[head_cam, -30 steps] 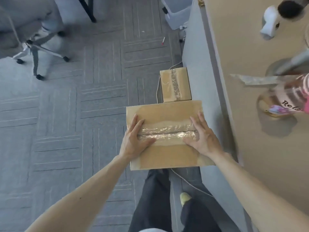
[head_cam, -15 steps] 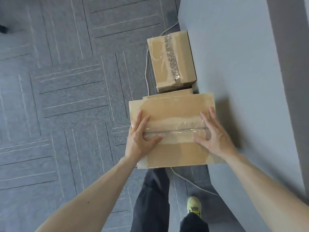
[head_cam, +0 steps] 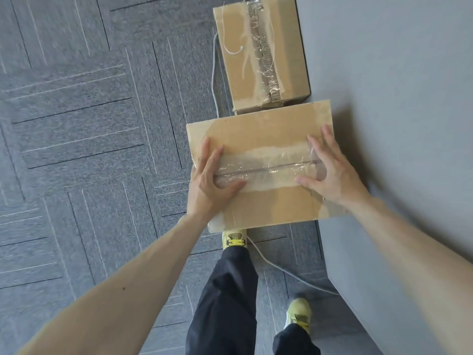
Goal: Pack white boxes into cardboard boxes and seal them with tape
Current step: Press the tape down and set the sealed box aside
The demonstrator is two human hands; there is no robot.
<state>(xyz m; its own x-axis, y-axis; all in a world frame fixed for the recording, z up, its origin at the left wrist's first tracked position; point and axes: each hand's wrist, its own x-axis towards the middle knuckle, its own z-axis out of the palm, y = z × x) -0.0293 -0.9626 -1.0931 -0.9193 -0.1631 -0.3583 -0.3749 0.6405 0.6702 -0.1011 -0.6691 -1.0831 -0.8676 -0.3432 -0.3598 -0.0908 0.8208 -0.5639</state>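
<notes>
A sealed cardboard box (head_cam: 266, 134) with clear tape (head_cam: 268, 170) along its top seam sits low over the carpet, against the grey panel on the right. My left hand (head_cam: 207, 185) lies on the box's left end, fingers straight and thumb on the tape. My right hand (head_cam: 332, 172) lies on its right end, fingers spread flat. A second taped cardboard box (head_cam: 261, 52) stands on the floor just beyond, almost touching it. No white boxes are visible.
A grey desk side panel (head_cam: 396, 124) runs along the right. Grey carpet tiles (head_cam: 89, 124) spread out on the left. A white cable (head_cam: 281, 272) trails on the floor past my yellow shoes (head_cam: 234, 239) and dark trousers.
The view has dropped toward the floor and the desk top has left the frame. The box in my hands has come closer to the second box. Both hands kept their places.
</notes>
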